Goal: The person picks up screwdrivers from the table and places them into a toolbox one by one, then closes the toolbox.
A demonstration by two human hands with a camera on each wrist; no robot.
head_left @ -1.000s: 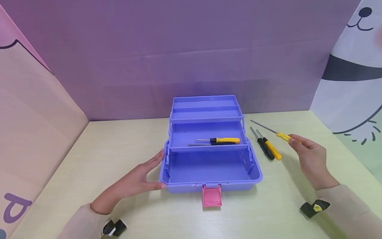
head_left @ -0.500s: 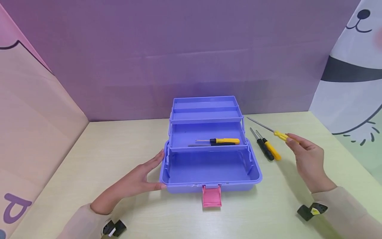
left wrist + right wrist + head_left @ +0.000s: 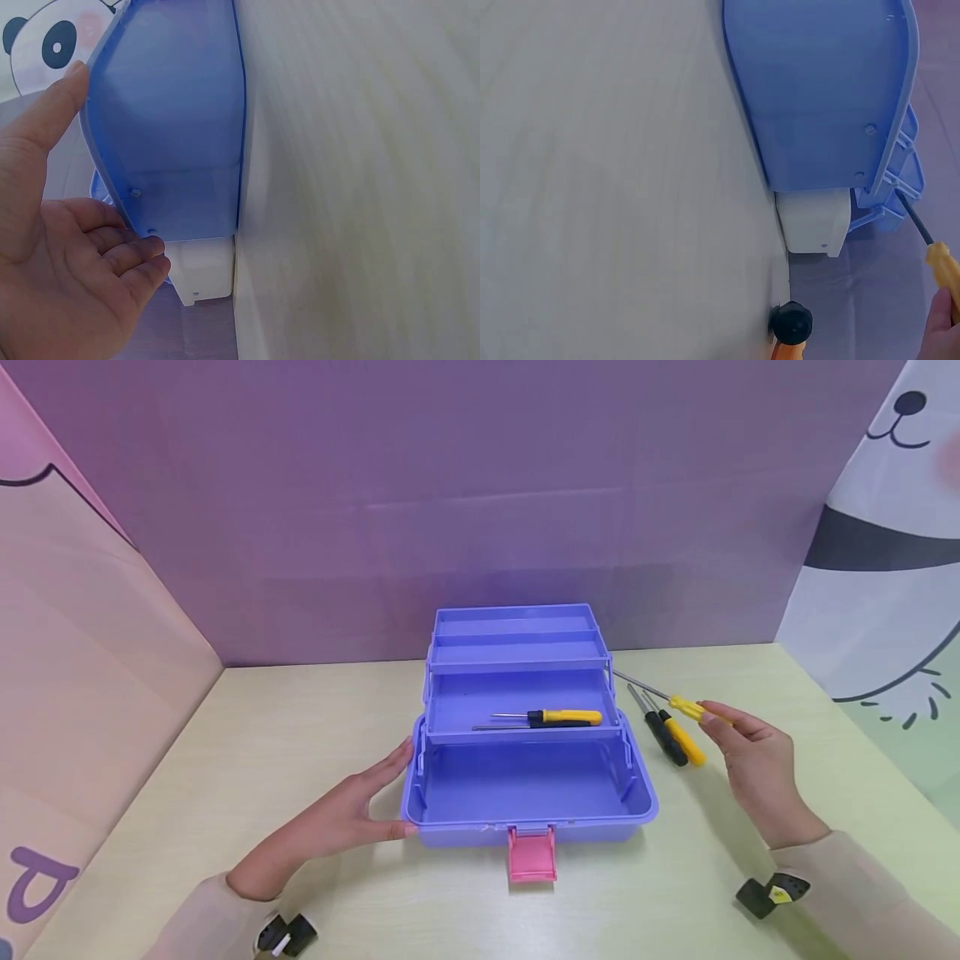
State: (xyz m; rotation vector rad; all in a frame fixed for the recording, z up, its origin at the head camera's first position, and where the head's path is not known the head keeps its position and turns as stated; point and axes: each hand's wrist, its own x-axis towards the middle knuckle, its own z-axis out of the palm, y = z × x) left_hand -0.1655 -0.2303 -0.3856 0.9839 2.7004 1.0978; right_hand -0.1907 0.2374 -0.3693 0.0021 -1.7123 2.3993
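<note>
A purple toolbox [image 3: 532,833] stands with its trays raised. My left hand [image 3: 352,810] rests against the box's left side, thumb and fingers spread apart; in the left wrist view the thumb [image 3: 64,101] lies at the rim. My right hand [image 3: 757,768] pinches a screwdriver [image 3: 684,706] by its yellow handle. Its blade points left, and the tip overlaps the tray supports in the right wrist view. In the middle tray [image 3: 517,689] lie a yellow-and-black screwdriver [image 3: 572,717] and a black-handled one [image 3: 562,724]. A black screwdriver [image 3: 666,739] and a yellow-and-black screwdriver [image 3: 686,743] lie right of the box.
The box's pink latch [image 3: 532,857] hangs down in front, over the pale wooden table [image 3: 315,710]. Behind the box, a white lid [image 3: 817,221] shows in the right wrist view. A purple backdrop [image 3: 337,543] rises at the table's back, with printed panels at both sides.
My right hand has moved left with the yellow-handled screwdriver, bringing its tip to the box's trays. The left hand stays on the box's side.
</note>
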